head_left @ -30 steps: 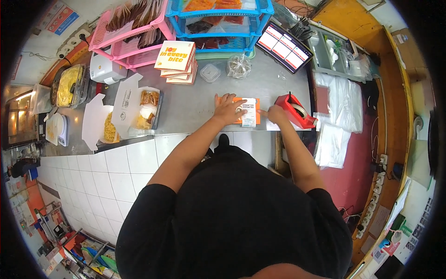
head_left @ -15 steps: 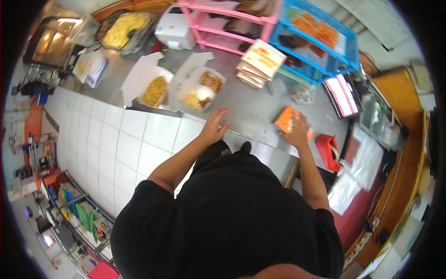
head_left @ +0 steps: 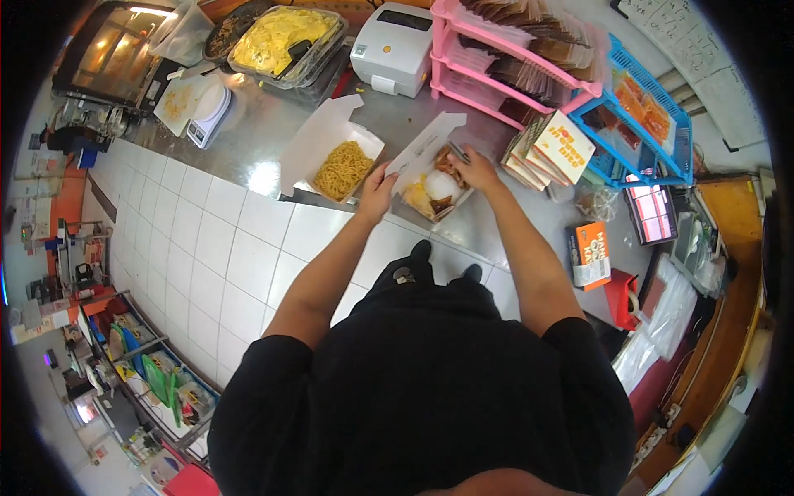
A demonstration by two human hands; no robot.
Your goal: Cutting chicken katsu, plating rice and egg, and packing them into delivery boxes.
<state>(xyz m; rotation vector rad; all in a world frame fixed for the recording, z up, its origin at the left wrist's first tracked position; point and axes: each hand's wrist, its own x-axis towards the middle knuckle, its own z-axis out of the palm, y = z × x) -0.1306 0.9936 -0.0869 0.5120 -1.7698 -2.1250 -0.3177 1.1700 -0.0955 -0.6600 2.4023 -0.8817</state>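
An open white food box (head_left: 438,198) with rice and fried pieces stands on the steel counter (head_left: 265,132). My left hand (head_left: 379,188) grips the near left edge of this box, by its raised lid (head_left: 426,142). My right hand (head_left: 475,169) rests on the far right side of the same box, fingers curled over its rim. A second open white box (head_left: 341,169) full of yellow noodles sits just left of it. A closed orange and white box (head_left: 588,255) lies on the counter to my right.
A stack of flat printed boxes (head_left: 556,149) leans by pink (head_left: 496,58) and blue racks (head_left: 645,124). A white printer (head_left: 395,45), a tray of yellow food (head_left: 285,37), a scale (head_left: 207,112) and a red tape dispenser (head_left: 622,298) stand around. White floor tiles lie below the counter.
I turned from the orange box at the right to the two open food boxes. Both hands left the counter near that box and now hold the box of rice.
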